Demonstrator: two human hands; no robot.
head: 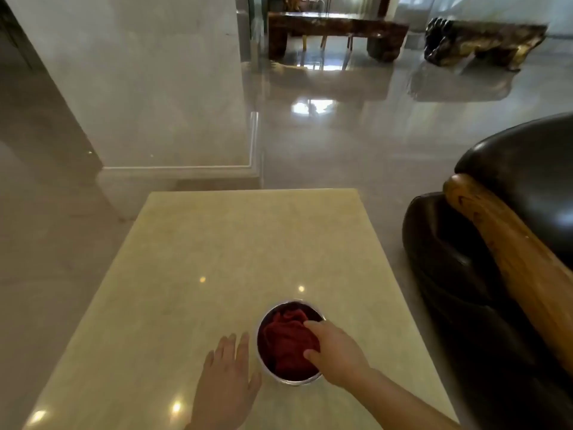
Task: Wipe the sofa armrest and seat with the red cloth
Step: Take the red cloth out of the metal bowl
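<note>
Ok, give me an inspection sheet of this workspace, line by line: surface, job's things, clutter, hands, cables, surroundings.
Surface: pale stone table, glossy, with light glints.
Job's things: red cloth bunched in a metal bowl near the table's front edge; dark sofa with a wooden armrest to the right.
Clutter: nothing seen.
Hands: left hand open, flat beside the bowl; right hand reaching into the bowl, fingers on the cloth, grip not clearly closed.
Cables: nothing seen.
Surroundings: shiny floor, marble pillar, wooden benches far back.
</note>
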